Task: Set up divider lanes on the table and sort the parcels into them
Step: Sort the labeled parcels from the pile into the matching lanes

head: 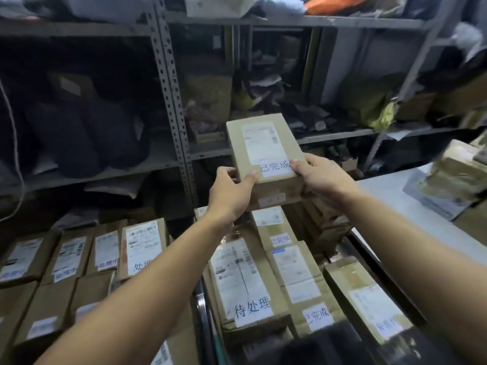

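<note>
1. Parcels, sorted in part: rows of labelled cardboard boxes (142, 248) lie at lower left, and a second group (245, 283) lies at lower centre and right, some stacked on one another
2. Held parcel (263, 151): I carry it in both hands, raised above the stack at centre, in front of the metal shelving (168, 83); whether its underside touches the boxes beneath I cannot tell
3. Left hand (232, 192): clamped on the parcel's near left corner, thumb across the top face, fingers curled beneath
4. Right hand (319, 175): clamped on the near right corner, thumb on the white tag (274, 167), fingers under the box
5. Orientation: the long axis runs away from me toward the shelving, leaning slightly left at the far end; the broad labelled face is up and tipped toward me, its printed tag at the near end, reading upright from my side
6. Progress, as I judge it: many boxes already sit in ordered rows and others carry visible tags, so sorting looks well under way; a dark rail (374, 256) at the right edge of the central group may be a divider, though I cannot confirm it
7. Remaining: this parcel has yet to be set down, and a loose pile (448, 180) waits on the pale desk (395, 196) at far right
</note>
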The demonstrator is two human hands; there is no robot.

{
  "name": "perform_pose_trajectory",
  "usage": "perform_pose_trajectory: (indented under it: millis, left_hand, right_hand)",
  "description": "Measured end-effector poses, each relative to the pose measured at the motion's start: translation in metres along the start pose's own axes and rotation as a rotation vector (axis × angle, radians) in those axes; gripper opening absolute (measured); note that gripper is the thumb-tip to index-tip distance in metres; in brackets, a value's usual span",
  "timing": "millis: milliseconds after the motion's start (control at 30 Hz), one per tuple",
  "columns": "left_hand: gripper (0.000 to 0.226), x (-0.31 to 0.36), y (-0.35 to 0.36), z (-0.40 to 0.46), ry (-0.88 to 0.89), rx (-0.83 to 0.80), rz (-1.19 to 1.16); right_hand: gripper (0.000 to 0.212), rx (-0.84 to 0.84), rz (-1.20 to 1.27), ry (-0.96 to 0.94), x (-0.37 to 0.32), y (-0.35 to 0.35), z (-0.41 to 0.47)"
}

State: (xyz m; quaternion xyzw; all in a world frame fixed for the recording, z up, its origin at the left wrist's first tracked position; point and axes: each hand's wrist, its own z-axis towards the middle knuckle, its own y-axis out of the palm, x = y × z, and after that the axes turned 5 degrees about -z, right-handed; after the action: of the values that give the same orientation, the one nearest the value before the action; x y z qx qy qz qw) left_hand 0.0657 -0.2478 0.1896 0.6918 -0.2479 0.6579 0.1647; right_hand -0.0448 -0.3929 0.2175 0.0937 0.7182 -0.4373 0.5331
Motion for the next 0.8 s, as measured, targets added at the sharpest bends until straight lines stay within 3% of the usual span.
perform_pose_trajectory:
  millis: [133, 267, 367, 433, 800]
  left_hand:
    - [0.047, -0.009, 0.019, 0.013, -0.067, -0.047, 0.052]
    - [0.029, -0.015, 0.026, 0.023, -0.136, -0.043, -0.036]
    - [0.061, -0.021, 0.024, 0.026, -0.203, -0.05, -0.077]
    - [0.07, -0.023, 0.022, 0.027, -0.264, -0.078, -0.139]
    - [0.077, -0.031, 0.018, 0.032, -0.361, -0.144, -0.296]
  right_hand:
    - [0.025, -0.034, 0.082, 0.091, 0.04, -0.001, 0.016]
    - [0.029, -0.06, 0.071, 0.152, 0.074, 0.007, 0.026]
    - [0.037, -0.076, 0.051, 0.182, 0.097, 0.013, 0.033]
    - [0.039, -0.106, 0.026, 0.195, 0.108, 0.014, 0.037]
    - [0.04, -0.218, -0.003, 0.205, 0.13, 0.035, 0.039]
